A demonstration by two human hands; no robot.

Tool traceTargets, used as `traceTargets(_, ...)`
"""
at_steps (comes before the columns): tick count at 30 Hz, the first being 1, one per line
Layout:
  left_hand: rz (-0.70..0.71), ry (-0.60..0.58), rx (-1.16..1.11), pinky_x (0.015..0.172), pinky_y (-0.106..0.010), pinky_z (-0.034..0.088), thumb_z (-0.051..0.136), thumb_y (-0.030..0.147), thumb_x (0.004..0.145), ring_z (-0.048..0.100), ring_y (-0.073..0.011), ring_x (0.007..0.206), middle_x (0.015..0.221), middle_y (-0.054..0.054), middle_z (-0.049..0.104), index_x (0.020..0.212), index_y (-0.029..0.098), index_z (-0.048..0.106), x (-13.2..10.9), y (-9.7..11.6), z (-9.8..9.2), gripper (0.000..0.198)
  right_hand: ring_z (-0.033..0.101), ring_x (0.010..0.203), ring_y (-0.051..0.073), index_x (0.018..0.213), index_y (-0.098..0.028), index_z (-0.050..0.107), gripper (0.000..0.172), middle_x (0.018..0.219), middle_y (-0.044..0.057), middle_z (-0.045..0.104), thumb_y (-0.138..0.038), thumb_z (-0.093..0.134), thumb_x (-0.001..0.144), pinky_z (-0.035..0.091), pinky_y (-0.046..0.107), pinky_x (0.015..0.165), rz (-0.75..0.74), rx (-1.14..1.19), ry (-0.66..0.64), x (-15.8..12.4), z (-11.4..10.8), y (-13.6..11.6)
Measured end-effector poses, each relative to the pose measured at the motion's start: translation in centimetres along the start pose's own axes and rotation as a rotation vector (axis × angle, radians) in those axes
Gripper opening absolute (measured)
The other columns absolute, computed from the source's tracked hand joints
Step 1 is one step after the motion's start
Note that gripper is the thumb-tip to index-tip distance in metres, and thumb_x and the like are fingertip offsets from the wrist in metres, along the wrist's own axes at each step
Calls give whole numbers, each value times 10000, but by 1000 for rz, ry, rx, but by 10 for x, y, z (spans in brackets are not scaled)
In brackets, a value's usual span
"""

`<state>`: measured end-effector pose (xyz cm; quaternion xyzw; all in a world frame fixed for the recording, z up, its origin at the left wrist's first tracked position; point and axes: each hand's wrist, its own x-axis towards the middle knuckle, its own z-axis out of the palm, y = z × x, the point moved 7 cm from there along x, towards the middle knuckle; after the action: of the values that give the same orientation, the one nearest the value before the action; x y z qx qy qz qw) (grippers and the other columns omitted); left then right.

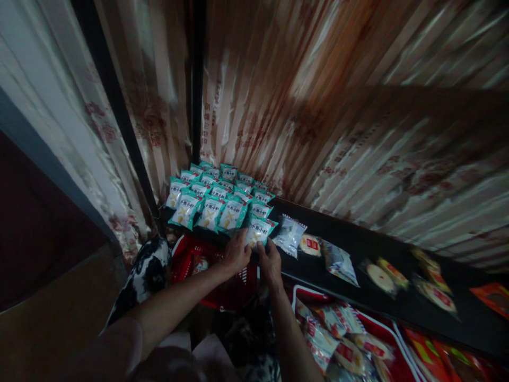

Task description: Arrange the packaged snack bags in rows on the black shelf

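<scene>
Both hands hold one teal-and-white snack bag point(260, 229) at the front right end of a block of matching bags. My left hand point(237, 253) grips its left side, and my right hand point(271, 261) pinches its lower right edge. Several more teal snack bags point(213, 211) stand in close rows on the black shelf point(314, 216), leaning slightly back. Just right of my right hand lies a clear-and-white packet point(290, 234) with striped ends. The bag hides parts of my fingertips.
Wrapped round crackers point(310, 244), a silvery packet point(340, 262) and an orange packet point(491, 298) lie along the shelf. Below stand a red basket point(181, 254) and another red basket point(382, 331) full of packets. Pleated curtain point(318, 106) and a black post point(196, 79) rise behind.
</scene>
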<state>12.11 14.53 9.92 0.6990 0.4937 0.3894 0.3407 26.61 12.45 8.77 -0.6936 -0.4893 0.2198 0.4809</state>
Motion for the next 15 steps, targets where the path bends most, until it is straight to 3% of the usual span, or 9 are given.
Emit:
traceTargets(6, 119, -45, 143, 1130, -450, 311, 415, 89, 806, 368, -272, 1338, 1423, -177, 405, 1350, 110, 391, -2, -2, 7, 545, 618, 1021, 278, 1181, -148, 622, 578, 1121, 141, 677, -554, 495, 789, 454, 402, 893, 21, 7, -63, 7, 7, 4)
traceTargets(11, 286, -6, 327, 1099, -469, 366, 394, 83, 830, 372, -266, 1341, 1435, -151, 404, 1304, 142, 452, -3, 3, 6, 482, 614, 1033, 287, 1177, -148, 629, 579, 1135, 144, 674, -552, 496, 785, 444, 426, 920, 12, -27, -53, 15, 9, 10)
traceTargets(15, 448, 30, 490, 1095, -474, 365, 410, 87, 847, 237, -268, 1412, 1487, -120, 351, 1290, 160, 479, -4, 10, 5, 454, 600, 1071, 292, 1178, -157, 631, 571, 1153, 137, 669, -544, 512, 776, 418, 452, 967, 6, -43, -32, 21, 10, 17)
